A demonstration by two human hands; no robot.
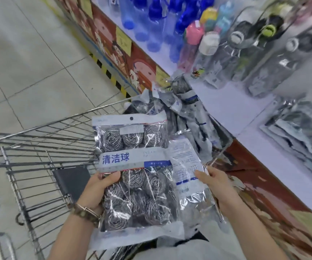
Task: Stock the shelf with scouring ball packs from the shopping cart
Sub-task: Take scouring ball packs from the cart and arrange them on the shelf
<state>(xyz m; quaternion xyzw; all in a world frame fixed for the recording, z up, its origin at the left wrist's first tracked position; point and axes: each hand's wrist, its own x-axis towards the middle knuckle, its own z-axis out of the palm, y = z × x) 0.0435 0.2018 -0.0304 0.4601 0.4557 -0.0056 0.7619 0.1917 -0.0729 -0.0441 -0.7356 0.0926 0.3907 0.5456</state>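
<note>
- Two at once, over the cart (44, 139).
- Your left hand (97, 192) grips the left pack (132, 162), thumb on top.
- Your right hand (220, 186) pinches the right pack (185, 166), just beside it.

Blue bottles (128, 22) stand beside clear bottles (224, 59), with a grey tiled floor (29, 62) below.

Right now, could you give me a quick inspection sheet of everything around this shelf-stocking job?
Surface: white shelf, to the right of the cart.
Job's things: front-facing pack and back-facing pack held over the shopping cart; more packs heaped in it; stacked packs on the shelf.
Clutter: blue bottles and clear bottles on the shelf.
Fingers: left hand grips the front-facing pack; right hand pinches the back-facing pack.
Cables: nothing seen.
Surroundings: tiled floor.
</note>
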